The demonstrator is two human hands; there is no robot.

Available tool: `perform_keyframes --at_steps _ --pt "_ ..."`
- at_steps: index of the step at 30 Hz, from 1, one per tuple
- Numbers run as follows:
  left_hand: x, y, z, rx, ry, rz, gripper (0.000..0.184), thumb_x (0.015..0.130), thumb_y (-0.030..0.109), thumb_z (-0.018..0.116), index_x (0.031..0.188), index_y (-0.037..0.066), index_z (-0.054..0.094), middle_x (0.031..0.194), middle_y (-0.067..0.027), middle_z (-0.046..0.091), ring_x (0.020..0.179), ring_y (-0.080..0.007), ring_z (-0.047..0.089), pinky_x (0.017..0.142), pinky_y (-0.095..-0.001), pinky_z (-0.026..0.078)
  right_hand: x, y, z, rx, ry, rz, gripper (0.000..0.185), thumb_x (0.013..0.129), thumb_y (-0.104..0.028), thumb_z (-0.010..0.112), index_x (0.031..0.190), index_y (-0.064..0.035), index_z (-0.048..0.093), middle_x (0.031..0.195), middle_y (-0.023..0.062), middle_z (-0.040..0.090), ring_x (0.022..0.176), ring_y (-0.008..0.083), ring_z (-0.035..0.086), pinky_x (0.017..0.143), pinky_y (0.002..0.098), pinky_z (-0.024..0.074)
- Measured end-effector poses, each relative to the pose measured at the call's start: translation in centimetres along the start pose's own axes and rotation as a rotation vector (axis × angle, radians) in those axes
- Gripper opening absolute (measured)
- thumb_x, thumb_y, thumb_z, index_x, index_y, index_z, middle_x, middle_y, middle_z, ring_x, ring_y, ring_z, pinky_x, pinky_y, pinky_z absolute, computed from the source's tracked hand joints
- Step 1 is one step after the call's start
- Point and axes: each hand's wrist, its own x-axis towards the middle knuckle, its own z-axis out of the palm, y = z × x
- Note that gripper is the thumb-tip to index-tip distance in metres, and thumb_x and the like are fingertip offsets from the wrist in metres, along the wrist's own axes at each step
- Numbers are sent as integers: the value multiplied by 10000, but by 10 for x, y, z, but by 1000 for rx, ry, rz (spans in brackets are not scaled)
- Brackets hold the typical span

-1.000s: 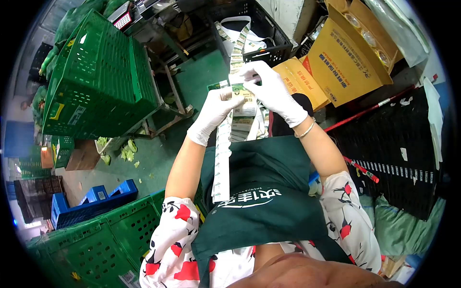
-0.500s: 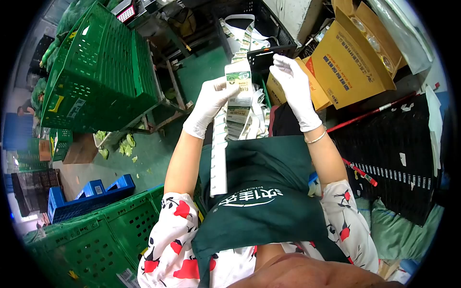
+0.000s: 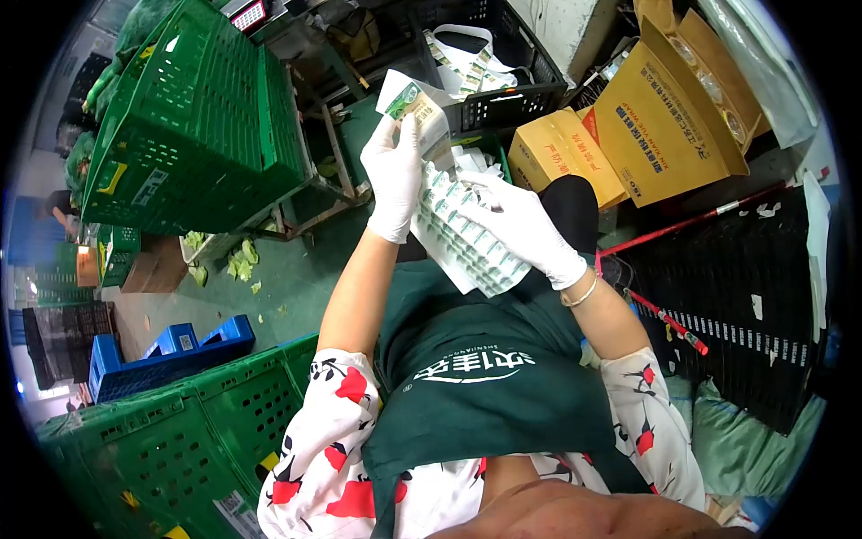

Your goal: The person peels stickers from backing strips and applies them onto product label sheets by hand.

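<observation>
Beneath the hands (image 3: pixel 395 175), the printed label strips (image 3: pixel 446 229) are partly hidden.

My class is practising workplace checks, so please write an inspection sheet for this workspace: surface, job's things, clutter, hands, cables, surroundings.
Surface: green floor; the work is held up in front of the apron.
Job's things: layered strips of labels, in the hands; similar strips lie in the black crate.
Clutter: loose leaves on the floor.
Left hand: gloved, gripping the labels near their upper end.
Right hand: gloved, against the layered strips; its grip is unclear.
Cables: nothing seen.
Surroundings: green crates, blue pallet, open carton, red pole.
</observation>
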Motion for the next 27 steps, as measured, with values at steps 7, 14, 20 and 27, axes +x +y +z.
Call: perform_keyframes --at_steps 7,14,20,27 --pt "-2 2 9 115 52 191 114 909 72 623 913 -39 644 784 -158 656 667 -165 603 654 -319 497 12 12 7 -394 219 -388 339 919 -169 622 1250 -95 619 1005 132 642 889 276 649 796 374 521" --pt "1 -9 5 349 121 189 162 893 125 631 864 -34 619 788 -214 618 648 -313 593 641 -365 497 9 3 25 -388 222 -522 274 882 12 608 1140 -53 670 1000 136 659 883 280 658 813 345 522" --pt "21 -10 -19 1 -99 -117 222 902 135 642 1037 -31 701 844 -74 729 719 -82 621 642 -272 502 -23 -39 -8 331 41 -2 254 936 -59 624 1182 -1 648 885 13 617 655 55 551 557 175 442" --pt "9 14 -22 -340 -798 -347 394 899 123 704 1259 -3 609 1108 -28 690 937 -60 618 836 -221 492 21 -6 -58 157 4 130 351 1016 -352 509 806 -96 626 651 -61 532 483 15 391 443 196 271"
